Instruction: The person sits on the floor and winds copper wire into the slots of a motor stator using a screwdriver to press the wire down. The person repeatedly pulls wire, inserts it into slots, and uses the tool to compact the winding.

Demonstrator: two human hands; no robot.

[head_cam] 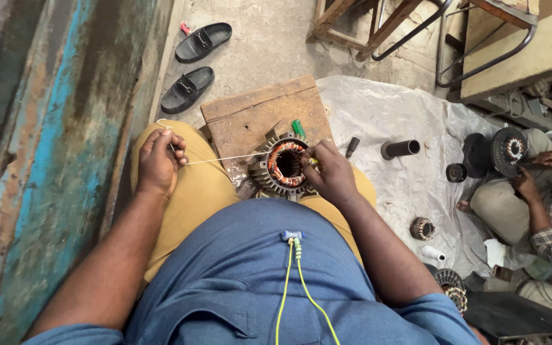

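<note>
At the frame's centre, the right hand (pixel 333 174) is gripping the round grey metal motor stator with copper windings (pixel 285 165), while the left hand (pixel 158 160), fingers pinched shut, is pulling a thin white lacing thread (pixel 225 158) taut leftward. Lacing looks partly done; how much remains is unclear.

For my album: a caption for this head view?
Left hand pulls white thread taut from motor stator; right hand steadies it.
</note>
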